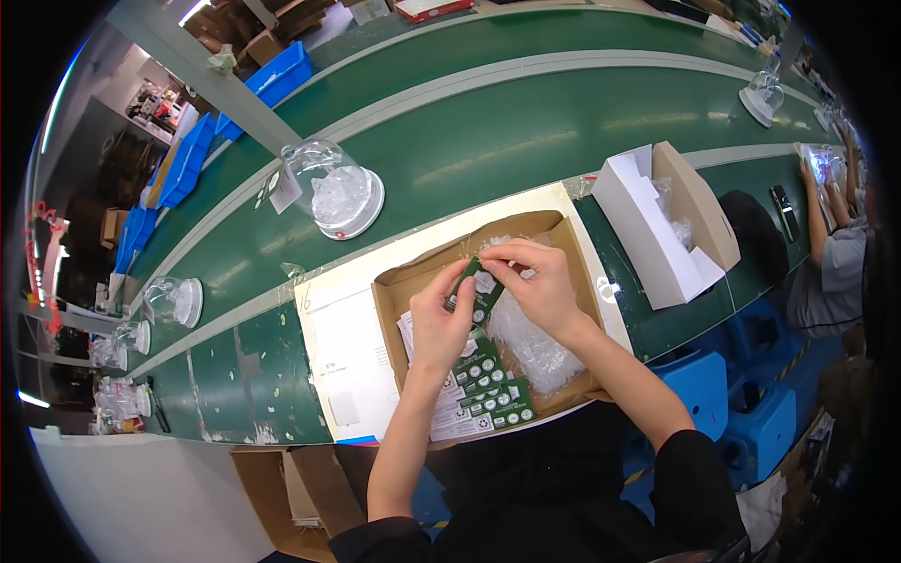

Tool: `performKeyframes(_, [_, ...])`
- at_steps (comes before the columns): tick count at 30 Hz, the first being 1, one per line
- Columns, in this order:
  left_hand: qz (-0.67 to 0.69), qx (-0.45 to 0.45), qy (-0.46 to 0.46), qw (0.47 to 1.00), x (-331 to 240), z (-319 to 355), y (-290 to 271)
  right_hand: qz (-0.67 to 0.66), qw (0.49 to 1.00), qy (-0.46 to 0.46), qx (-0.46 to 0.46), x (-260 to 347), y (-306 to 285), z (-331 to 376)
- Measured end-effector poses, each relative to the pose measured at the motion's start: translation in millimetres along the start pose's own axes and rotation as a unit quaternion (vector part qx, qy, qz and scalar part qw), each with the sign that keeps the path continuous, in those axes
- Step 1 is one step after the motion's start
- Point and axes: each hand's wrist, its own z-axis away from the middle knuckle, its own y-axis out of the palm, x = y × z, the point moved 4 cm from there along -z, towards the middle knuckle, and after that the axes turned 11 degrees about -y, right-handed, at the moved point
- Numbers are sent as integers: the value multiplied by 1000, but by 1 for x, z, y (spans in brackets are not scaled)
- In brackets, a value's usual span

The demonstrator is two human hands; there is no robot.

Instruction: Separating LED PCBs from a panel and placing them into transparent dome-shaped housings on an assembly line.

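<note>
Between my hands, over a shallow cardboard box, is a small green printed card (486, 293). My left hand (439, 321) is closed on its left edge, thumb along the front. At the card's top end, the thumb and index finger of my right hand (542, 289) are pinched together; whatever lies between them is too small to make out. Below the hands, several green-and-white cards (497, 403) lie fanned in the brown cardboard box (387, 324). Beside them, under my right wrist, is a bundle of thin clear plastic strands (533, 347).
The box rests on a white board (338, 347) on a green bench. A clear dome on a white base (349, 211) stands beyond it, with another dome (175, 302) leftward. To the right are an open white carton (648, 235), blue stools (694, 385) and another person (831, 263).
</note>
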Motion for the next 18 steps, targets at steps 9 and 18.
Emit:
performKeyframes(9, [-26,-16,62,998,-1,0,2,38,999,-25,6,7,-1,-2])
performKeyframes(18, [-62,2,65,996,-5,5,5,96,994,-51,21,10,0,0])
